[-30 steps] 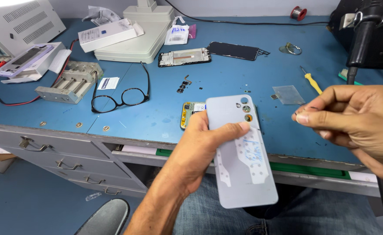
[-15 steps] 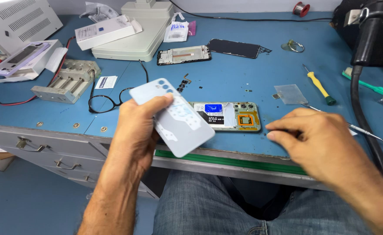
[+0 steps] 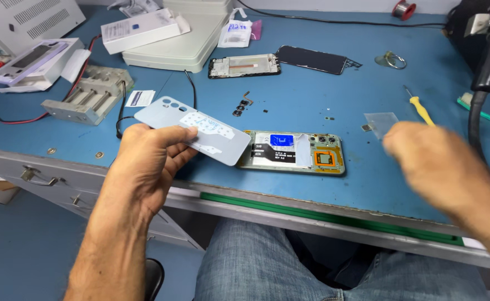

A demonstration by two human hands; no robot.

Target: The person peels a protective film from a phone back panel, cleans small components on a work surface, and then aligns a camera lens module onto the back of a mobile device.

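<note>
My left hand (image 3: pixel 144 161) held the pale back cover (image 3: pixel 192 129) in its grip, tilted above the desk (image 3: pixel 311 106) — just left of the opened phone (image 3: pixel 298 151). My right hand (image 3: pixel 434 164) was blurred — grip unreadable.

Left hand (image 3: pixel 147 161) fingers curled, gripping; right hand (image 3: pixel 431 161) blurred.

A blue work surface (image 3: pixel 323 106) fills most of the frame, edged by a green strip (image 3: pixel 311 214). Grey metal drawers (image 3: pixel 38 175) sit lower left above a blue floor (image 3: pixel 22 251).
</note>
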